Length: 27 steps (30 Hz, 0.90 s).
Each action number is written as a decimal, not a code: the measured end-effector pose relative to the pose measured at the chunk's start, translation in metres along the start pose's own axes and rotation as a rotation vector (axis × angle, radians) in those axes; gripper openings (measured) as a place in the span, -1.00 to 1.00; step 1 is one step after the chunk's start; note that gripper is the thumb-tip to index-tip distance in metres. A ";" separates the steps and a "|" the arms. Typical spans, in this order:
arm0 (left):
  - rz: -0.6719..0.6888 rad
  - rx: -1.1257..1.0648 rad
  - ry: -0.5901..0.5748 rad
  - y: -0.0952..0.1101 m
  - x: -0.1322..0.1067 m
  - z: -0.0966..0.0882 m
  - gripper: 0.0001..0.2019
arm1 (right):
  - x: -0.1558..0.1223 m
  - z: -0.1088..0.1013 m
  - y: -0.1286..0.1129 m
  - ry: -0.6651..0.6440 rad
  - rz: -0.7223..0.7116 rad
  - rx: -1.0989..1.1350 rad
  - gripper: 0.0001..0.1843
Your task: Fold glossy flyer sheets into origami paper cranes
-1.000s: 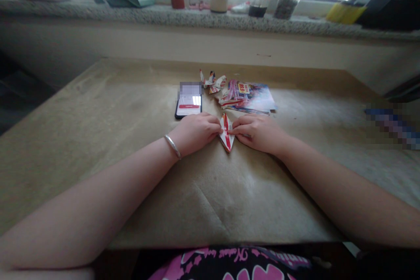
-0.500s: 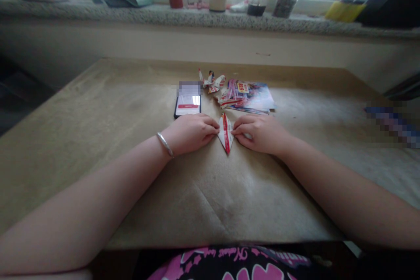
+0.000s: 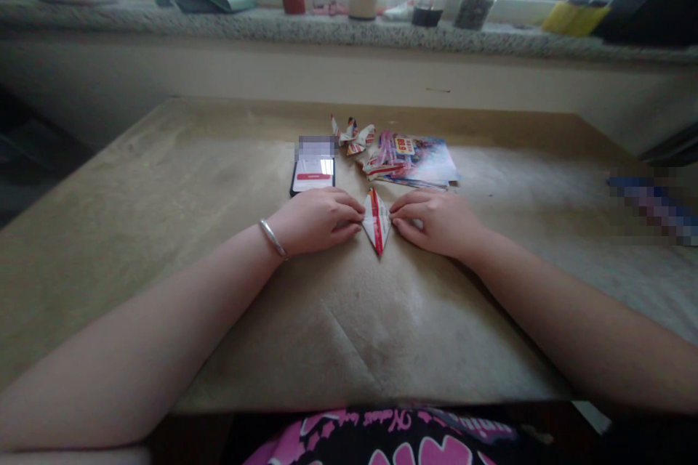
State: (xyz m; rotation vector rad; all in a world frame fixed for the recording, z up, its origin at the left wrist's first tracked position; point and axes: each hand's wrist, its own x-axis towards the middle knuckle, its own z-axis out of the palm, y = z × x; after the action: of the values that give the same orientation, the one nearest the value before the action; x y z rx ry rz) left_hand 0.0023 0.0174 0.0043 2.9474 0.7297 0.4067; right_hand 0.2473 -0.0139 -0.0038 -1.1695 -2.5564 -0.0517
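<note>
A small folded paper piece [image 3: 376, 224], white with red print and shaped like a narrow kite, lies on the paper-covered table [image 3: 163, 203] between my hands. My left hand [image 3: 318, 219], with a silver bangle on the wrist, pinches its left edge with curled fingers. My right hand [image 3: 438, 220] presses its right edge, fingers closed together on the paper. Just beyond my left hand lies a phone [image 3: 313, 174] with a lit screen.
Several small folded paper figures [image 3: 352, 136] and a stack of printed leaflets [image 3: 414, 159] lie behind the hands. A stone window ledge [image 3: 327, 27] at the back holds bottles, cups and a green pouch. A blurred blue item [image 3: 651, 205] lies at the table's right.
Both hands stay on the folded paper with only slight finger shifts; the paper's flaps look pressed a little closer together than a second ago.
</note>
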 end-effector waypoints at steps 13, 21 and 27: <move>0.129 -0.053 0.107 0.002 0.002 0.007 -0.79 | -0.001 -0.008 -0.010 -0.049 -0.059 -0.124 -0.46; 0.118 -0.083 0.078 0.005 0.001 0.014 -0.69 | 0.002 0.003 0.004 -0.076 -0.088 -0.137 -0.54; 0.051 0.034 0.078 0.012 0.002 0.014 -0.70 | 0.002 0.007 0.011 -0.070 -0.094 -0.136 -0.55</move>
State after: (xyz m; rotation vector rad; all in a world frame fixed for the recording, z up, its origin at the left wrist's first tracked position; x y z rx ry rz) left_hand 0.0133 0.0073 -0.0066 3.0025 0.6771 0.5213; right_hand 0.2524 -0.0041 -0.0108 -1.1156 -2.7058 -0.2126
